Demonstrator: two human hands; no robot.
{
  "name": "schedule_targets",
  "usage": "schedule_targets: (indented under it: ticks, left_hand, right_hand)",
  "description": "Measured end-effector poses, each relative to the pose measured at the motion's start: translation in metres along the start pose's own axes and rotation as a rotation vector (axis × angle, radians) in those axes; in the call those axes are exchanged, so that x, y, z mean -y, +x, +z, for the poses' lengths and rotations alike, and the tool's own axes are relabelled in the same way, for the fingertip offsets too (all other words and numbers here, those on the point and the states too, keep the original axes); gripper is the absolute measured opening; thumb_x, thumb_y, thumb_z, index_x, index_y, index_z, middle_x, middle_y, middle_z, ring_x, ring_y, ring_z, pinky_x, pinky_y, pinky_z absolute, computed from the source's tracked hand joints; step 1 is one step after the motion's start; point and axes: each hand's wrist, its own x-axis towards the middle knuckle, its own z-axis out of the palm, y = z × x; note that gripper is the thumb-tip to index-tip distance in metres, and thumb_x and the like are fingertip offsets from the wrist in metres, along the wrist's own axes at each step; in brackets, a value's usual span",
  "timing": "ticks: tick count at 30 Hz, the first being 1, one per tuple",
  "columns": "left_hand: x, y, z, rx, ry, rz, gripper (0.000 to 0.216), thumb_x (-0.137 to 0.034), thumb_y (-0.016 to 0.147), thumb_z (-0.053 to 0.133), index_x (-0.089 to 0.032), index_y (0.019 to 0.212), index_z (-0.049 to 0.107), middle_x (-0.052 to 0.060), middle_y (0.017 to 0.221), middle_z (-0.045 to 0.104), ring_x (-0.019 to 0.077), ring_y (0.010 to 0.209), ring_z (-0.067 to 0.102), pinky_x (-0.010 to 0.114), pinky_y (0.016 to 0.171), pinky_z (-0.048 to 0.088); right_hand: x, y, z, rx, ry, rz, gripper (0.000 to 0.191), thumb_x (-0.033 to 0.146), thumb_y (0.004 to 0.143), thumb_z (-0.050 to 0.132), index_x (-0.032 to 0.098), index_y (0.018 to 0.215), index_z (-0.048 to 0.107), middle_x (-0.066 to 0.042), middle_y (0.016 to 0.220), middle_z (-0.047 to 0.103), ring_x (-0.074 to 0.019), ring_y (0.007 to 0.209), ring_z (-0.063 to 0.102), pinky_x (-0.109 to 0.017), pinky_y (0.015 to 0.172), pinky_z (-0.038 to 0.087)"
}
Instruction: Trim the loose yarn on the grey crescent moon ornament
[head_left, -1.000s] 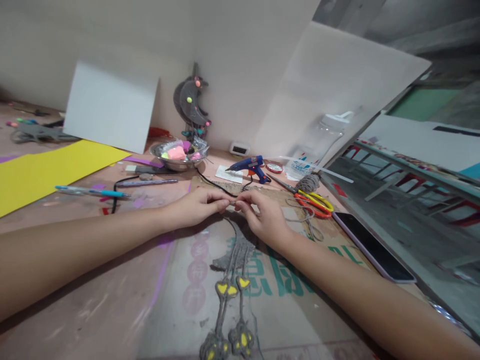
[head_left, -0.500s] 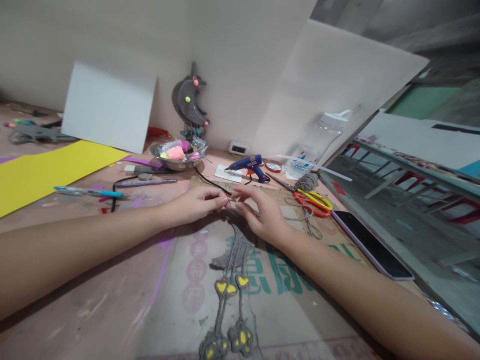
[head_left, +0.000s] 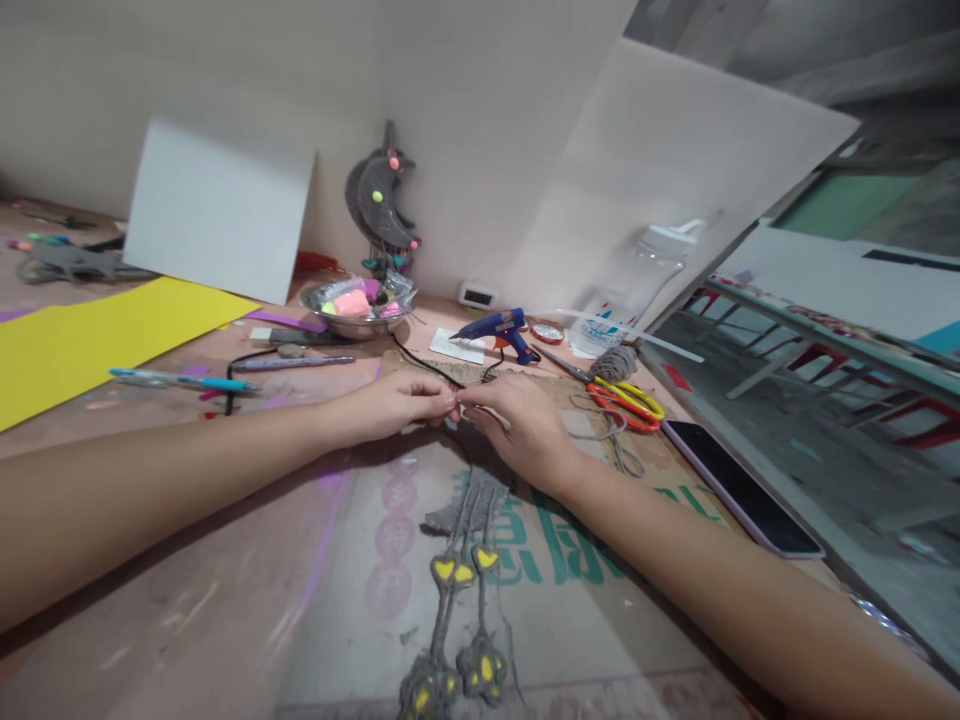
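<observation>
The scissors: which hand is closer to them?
Right. The right hand is a little to the left of the scissors; the left hand is farther left, beyond the right hand.

Craft workshop — glue gun (head_left: 491, 326), scissors (head_left: 630, 400), yarn ball (head_left: 617, 364), worktable (head_left: 187, 590)

Between fingertips of left hand (head_left: 416, 405) and right hand (head_left: 521, 428) — contents too small to tell. Just below grip, grey felt piece (head_left: 444, 519), upper end hidden — farther below, leftmost paw-shaped pendant (head_left: 421, 690) cut by bottom edge.
</observation>
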Motion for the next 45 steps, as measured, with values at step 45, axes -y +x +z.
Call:
schedule_targets:
  ticks: [45]
  left_hand:
    - [-0.014, -0.004, 0.007, -0.082, 0.128, -0.061, 0.027, -0.039, 0.082, 0.05, -0.014, 0.075, 0.06, -0.004, 0.059, 0.048, 0.007, 0.048, 0.04, 0.016, 0.041, 0.031]
  right_hand:
    - [0.004, 0.001, -0.002, -0.044, 0.171, 0.216, 0.017, 0.02, 0.09, 0.044, 0.02, 0.101, 0.057, -0.005, 0.087, 0.066, -0.0167, 0.079, 0.061, -0.03, 0.073, 0.046]
